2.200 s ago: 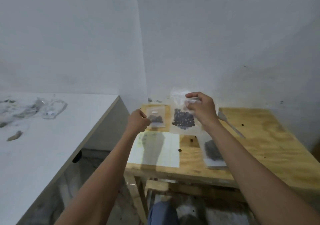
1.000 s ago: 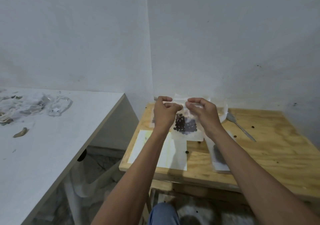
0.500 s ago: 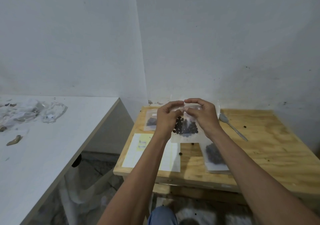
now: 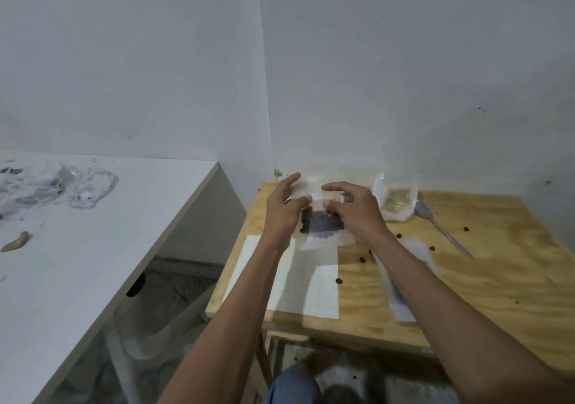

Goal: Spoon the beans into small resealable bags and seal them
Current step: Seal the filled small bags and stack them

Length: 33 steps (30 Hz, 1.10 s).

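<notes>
While both hands [image 4: 323, 213] pinch its top, bean bag [image 4: 323, 227] upright — spoon [image 4: 441, 227] nearby.

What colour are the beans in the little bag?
Dark brown, almost black beans, seen in the head view.

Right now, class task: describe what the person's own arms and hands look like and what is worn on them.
Both forearms are bare from the bottom edge of the picture to the wrist: no sleeves, gloves or watch show. The left hand and right hand carry no visible rings or markings; fine detail is blurred. Blue trousers show below.
</notes>
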{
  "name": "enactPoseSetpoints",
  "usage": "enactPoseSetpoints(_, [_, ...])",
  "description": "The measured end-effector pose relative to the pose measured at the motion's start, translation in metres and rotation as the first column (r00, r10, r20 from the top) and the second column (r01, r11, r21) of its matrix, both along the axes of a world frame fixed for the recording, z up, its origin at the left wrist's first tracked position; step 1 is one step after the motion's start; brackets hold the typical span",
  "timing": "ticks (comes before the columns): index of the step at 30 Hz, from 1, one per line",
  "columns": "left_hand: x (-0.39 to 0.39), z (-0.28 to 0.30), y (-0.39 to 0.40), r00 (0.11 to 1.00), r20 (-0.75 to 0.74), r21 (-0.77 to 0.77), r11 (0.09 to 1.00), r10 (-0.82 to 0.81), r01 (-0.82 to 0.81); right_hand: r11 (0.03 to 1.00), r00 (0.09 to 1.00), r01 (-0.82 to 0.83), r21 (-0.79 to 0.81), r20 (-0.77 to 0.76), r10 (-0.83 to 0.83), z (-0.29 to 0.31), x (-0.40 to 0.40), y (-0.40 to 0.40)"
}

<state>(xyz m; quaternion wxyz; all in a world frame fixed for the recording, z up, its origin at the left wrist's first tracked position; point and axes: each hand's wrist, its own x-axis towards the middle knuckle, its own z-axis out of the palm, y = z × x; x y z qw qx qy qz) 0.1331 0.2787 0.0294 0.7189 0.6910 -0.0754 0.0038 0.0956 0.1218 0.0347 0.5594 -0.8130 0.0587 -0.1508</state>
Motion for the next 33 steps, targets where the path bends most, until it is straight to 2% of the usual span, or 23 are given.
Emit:
enactPoseSetpoints(3, [0.026, -0.011, 0.018, 0.998, -0.025, 0.109, 0.993, -0.053, 0.055, 0.997, 0.998, 0.068, 0.047, -0.006, -0.067, -0.005, 0.033, 0.011])
enactPoseSetpoints(7, [0.062, -0.024, 0.034, 1.000, -0.014, 0.233, 0.972, 0.020, -0.016, 1.000, 0.988, -0.013, -0.010, -0.151, 0.012, -0.011, 0.072, 0.029])
enactPoseSetpoints(10, [0.091, -0.036, 0.037, 0.998, -0.008, 0.364, 0.930, 0.066, -0.058, 0.995, 0.977, -0.002, -0.101, -0.210, -0.019, -0.019, 0.092, 0.038])
enactPoseSetpoints(12, [0.106, -0.048, 0.036, 0.996, 0.000, 0.477, 0.875, 0.091, -0.080, 0.969, 0.969, -0.001, -0.248, -0.241, -0.060, -0.029, 0.101, 0.041])
enactPoseSetpoints(14, [0.113, -0.058, 0.034, 0.996, 0.019, 0.616, 0.784, 0.083, -0.077, 0.897, 0.946, -0.029, -0.440, -0.302, -0.118, -0.042, 0.105, 0.044])
enactPoseSetpoints(16, [0.113, -0.065, 0.031, 0.998, 0.034, 0.712, 0.700, 0.053, -0.062, 0.840, 0.917, -0.054, -0.541, -0.359, -0.173, -0.052, 0.106, 0.046])
enactPoseSetpoints(20, [0.115, -0.071, 0.027, 0.997, 0.041, 0.765, 0.640, 0.070, -0.076, 0.818, 0.906, -0.080, -0.569, -0.384, -0.179, -0.055, 0.109, 0.043])
enactPoseSetpoints(23, [0.105, -0.065, 0.023, 0.981, 0.169, 0.808, 0.556, 0.094, -0.193, 0.845, 0.928, -0.061, -0.531, -0.342, -0.148, -0.048, 0.102, 0.040])
enactPoseSetpoints(25, [0.091, -0.054, 0.016, 0.959, 0.250, 0.776, 0.565, 0.136, -0.282, 0.858, 0.952, 0.013, -0.513, -0.255, -0.167, -0.041, 0.094, 0.036])
enactPoseSetpoints(28, [0.066, -0.036, -0.001, 0.952, 0.279, 0.736, 0.610, 0.124, -0.295, 0.886, 0.957, 0.112, -0.449, -0.192, -0.218, -0.024, 0.073, 0.023])
enactPoseSetpoints(31, [0.042, -0.022, -0.023, 0.974, 0.224, 0.722, 0.664, 0.042, -0.195, 0.882, 0.952, 0.174, -0.439, -0.155, -0.265, -0.003, 0.042, -0.002])
enactPoseSetpoints(33, [0.019, -0.012, -0.039, 0.991, 0.128, 0.745, 0.664, -0.049, -0.063, 0.860, 0.937, 0.207, -0.467, -0.158, -0.311, 0.010, 0.019, -0.023])
